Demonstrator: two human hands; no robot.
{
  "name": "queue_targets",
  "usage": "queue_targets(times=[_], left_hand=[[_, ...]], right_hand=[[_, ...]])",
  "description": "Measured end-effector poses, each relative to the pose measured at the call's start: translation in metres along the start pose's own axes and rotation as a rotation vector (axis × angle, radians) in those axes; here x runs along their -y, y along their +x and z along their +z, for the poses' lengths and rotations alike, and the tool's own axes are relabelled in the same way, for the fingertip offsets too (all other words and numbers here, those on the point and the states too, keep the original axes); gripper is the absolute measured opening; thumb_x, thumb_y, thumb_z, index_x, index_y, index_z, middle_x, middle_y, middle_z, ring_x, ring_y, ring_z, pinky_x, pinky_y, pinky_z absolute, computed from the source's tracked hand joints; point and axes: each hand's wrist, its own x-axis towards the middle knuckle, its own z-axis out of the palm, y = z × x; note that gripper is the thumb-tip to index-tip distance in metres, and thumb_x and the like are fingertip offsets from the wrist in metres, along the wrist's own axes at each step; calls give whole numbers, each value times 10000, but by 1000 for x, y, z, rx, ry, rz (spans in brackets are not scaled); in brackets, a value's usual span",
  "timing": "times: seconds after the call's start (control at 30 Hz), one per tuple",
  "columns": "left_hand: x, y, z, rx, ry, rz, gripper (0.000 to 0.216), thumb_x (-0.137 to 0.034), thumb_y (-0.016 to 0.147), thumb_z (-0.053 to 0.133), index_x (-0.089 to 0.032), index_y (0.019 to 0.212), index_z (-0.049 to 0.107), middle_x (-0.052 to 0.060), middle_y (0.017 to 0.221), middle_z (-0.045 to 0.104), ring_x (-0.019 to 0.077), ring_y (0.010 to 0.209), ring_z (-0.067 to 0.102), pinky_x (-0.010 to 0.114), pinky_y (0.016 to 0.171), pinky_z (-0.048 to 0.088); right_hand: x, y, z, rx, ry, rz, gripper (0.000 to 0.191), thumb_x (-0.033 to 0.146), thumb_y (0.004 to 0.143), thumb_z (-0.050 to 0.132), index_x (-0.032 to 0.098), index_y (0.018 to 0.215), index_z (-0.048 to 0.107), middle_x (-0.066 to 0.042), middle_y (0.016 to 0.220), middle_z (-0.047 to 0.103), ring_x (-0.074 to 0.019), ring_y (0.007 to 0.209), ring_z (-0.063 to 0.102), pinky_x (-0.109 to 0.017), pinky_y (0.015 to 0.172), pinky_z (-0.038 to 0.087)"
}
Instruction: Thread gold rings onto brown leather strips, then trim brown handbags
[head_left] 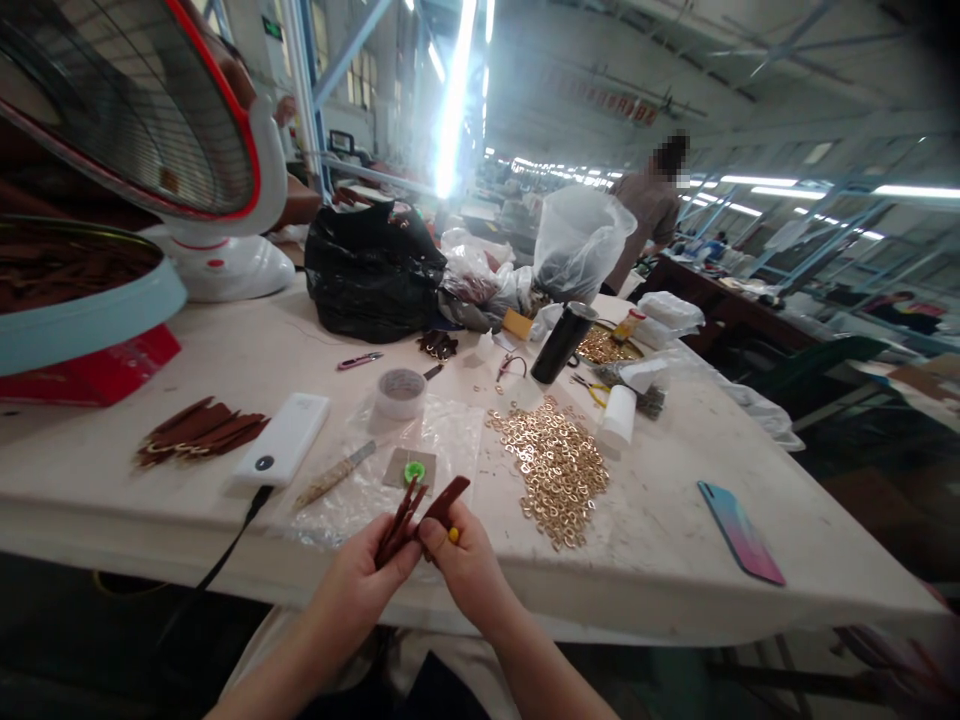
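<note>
My left hand is closed around a small bundle of brown leather strips that stick up from its fingers. My right hand pinches one brown leather strip and a small yellow piece sits between its fingers. Both hands hover at the near edge of the white table. Just beyond them lie a clear plastic sheet, a card with a green ring and a heap of gold metal rings.
A white power bank with a cable, a pile of brown strips, a knife, a tape roll, a black tumbler, a phone, bags and a fan crowd the table. A person stands beyond.
</note>
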Motion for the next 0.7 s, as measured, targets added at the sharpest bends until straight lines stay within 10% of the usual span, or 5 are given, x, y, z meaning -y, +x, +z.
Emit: queue_targets(times=[0.43,0.7], left_hand=[[1,11,-10,-62,-145,-156,235,-314,582,725,-169,738,626,-14,709,627,141,683,535,233,668,411],[-6,26,-29,-194,-205,-261,315,-348,584,706,-179,776,521,-104,524,396,30,418,235,169,434,159]], right_hand=[[0,7,-5,51,-97,9,278,455,825,491,188,751,512,51,560,462,-90,486,388,-226,484,331],[6,48,-33,-412,63,-94,450,626,801,437,187,740,516,44,506,506,-105,498,466,-233,518,373]])
